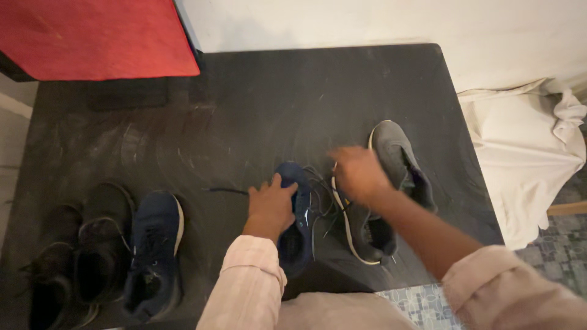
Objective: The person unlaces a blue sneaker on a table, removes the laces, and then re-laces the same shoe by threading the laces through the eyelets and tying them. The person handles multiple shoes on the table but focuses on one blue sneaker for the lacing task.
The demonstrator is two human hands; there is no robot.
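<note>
Navy blue sneaker (298,214), near centre of dark tabletop (257,110): left hand (272,205) laid over its upper, fingers curled on it. Loose laces (321,195) spill rightward. Right hand (358,174), blurred, fingers bent above laces; grip cannot be told. Grey sneaker (397,165) just right. Matching navy sneaker (156,250) and black shoes (79,256) near left. Red mat (92,36) far left; white cloth (526,146) right.

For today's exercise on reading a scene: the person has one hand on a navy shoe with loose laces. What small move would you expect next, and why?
Probably the right hand comes down to pinch a loose lace. The left hand already rests on the navy shoe, pressing it to the dark table, its laces lie untied, and the right hand hovers blurred just above them, beside the grey shoe.
</note>
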